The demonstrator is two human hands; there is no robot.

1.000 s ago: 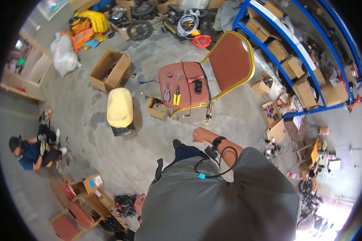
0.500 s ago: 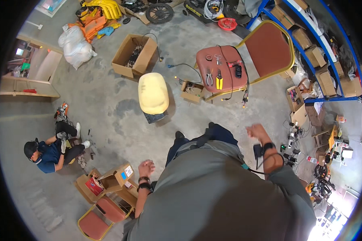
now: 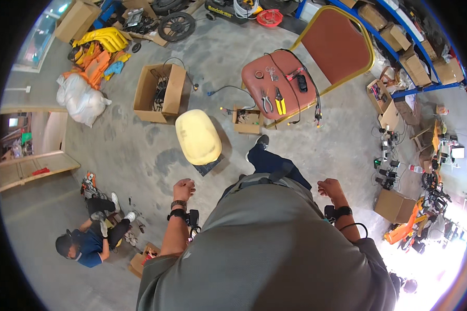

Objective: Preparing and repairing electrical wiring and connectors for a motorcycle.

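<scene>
My left hand (image 3: 183, 189) hangs in the air over the floor with its fingers loosely curled, nothing visible in it. My right hand (image 3: 329, 187) is also in the air, fingers curled and seemingly holding nothing. Ahead stands a red-brown chair with a gold frame; on its seat (image 3: 290, 106) lie pliers (image 3: 266, 101), a yellow-handled wire stripper (image 3: 280, 101), scissors (image 3: 271, 73), a tape roll (image 3: 259, 74), a red-handled tool (image 3: 294, 73) and a black object (image 3: 302, 83). A dark cable (image 3: 287, 79) lies across the seat. Neither hand touches any of these.
A yellow-topped stool (image 3: 197, 137) stands ahead left. Cardboard boxes, one large (image 3: 172, 93) and one small (image 3: 248, 120), sit on the floor near the chair. A person (image 3: 91, 241) sits low at left. Blue shelving (image 3: 410, 49), cables and chargers (image 3: 386, 160) line the right.
I have stepped forward, one foot now out ahead toward the chair. My left hand has moved up and forward; my right hand has dropped slightly, its fingers more curled.
</scene>
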